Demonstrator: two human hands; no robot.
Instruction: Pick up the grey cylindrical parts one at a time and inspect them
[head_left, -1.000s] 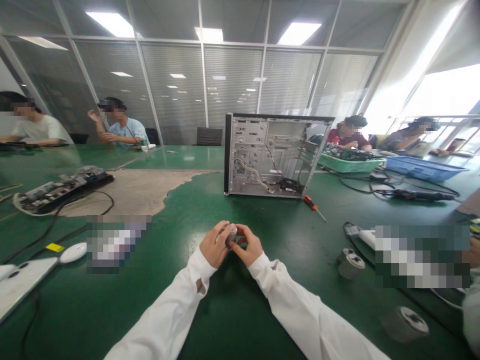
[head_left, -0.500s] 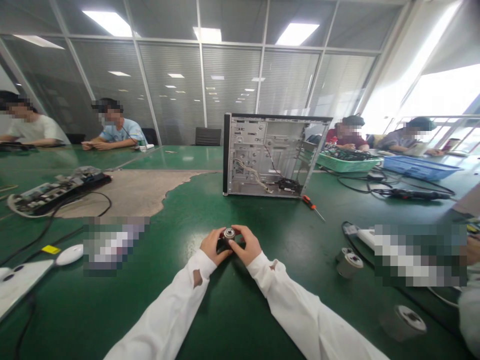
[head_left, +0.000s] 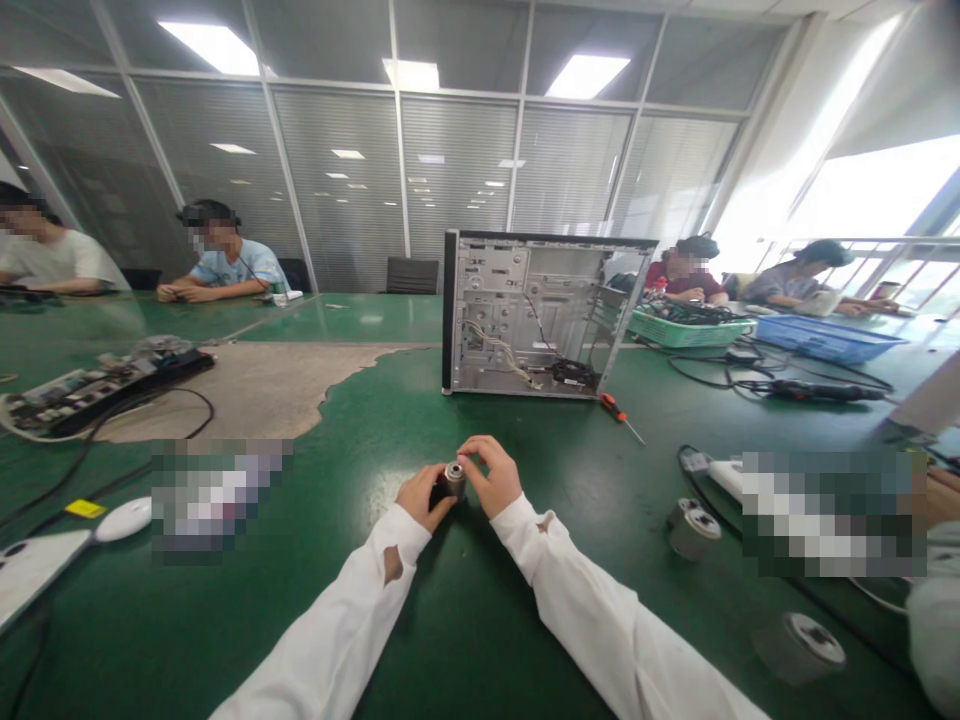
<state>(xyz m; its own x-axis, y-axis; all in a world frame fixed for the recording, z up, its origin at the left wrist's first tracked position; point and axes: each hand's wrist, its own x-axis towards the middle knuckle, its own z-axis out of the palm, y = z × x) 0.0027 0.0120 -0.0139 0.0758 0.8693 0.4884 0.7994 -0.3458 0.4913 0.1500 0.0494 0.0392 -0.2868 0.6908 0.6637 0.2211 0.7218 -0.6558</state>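
Note:
A small metal cylinder (head_left: 455, 482) stands upright on the green table, with a round, recessed top face. My left hand (head_left: 421, 497) grips it from the left, thumb in front and fingers behind. At the cylinder's upper right edge, my right hand (head_left: 493, 478) has thumb and forefinger drawn together in a pinch. Whether a small part is between those fingertips is too small to tell. Two larger metal cylinders, one nearer (head_left: 804, 648) and one farther (head_left: 694, 530), stand to the right.
An opened computer case (head_left: 525, 310) stands beyond my hands, with an orange-handled screwdriver (head_left: 619, 410) beside it. Green (head_left: 686, 330) and blue (head_left: 825, 338) baskets sit back right. A circuit assembly (head_left: 112, 385) and cables lie left. Several people sit around the table.
My right hand has shifted from around the cylinder's side up to its top edge, uncovering more of its body. My left hand keeps its grip. The view has turned slightly.

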